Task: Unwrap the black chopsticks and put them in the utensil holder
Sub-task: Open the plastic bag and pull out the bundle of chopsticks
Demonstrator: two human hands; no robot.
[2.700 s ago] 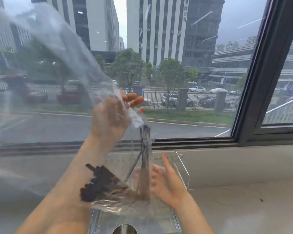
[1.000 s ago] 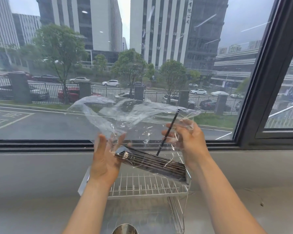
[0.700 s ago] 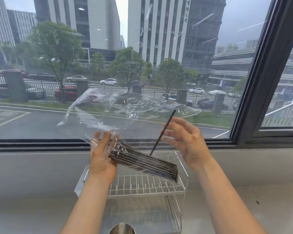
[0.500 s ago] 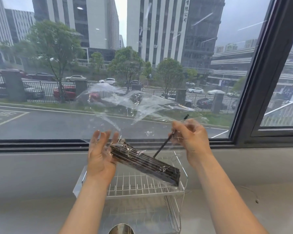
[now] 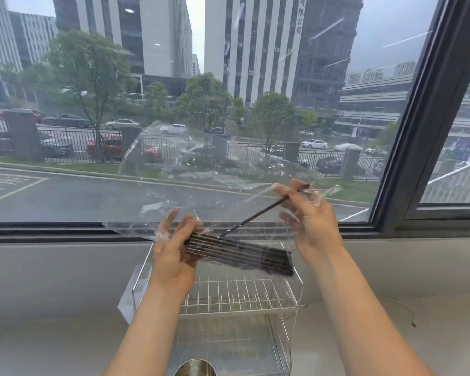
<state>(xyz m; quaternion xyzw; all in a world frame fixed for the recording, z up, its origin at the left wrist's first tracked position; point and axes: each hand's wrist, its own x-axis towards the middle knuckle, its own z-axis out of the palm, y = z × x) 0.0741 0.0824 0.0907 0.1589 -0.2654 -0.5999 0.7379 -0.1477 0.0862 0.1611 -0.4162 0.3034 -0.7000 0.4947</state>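
Observation:
A bundle of black chopsticks lies nearly level inside a clear plastic wrapper, held up in front of the window. My left hand grips the bundle's left end through the plastic. My right hand pinches one single black chopstick near its upper end; that stick slants down-left and its lower tip meets the bundle. The wrapper billows up and back between both hands. A round metal rim, possibly the utensil holder, peeks in at the bottom edge.
A white wire dish rack with a clear side panel stands on the grey counter directly below my hands. The window sill and dark frame run behind. A thin wire lies on the counter at the right.
The bundle has dropped from upright to nearly level. My right hand took hold of one chopstick and has drawn it up and right; the wrapper has spread lower and wider.

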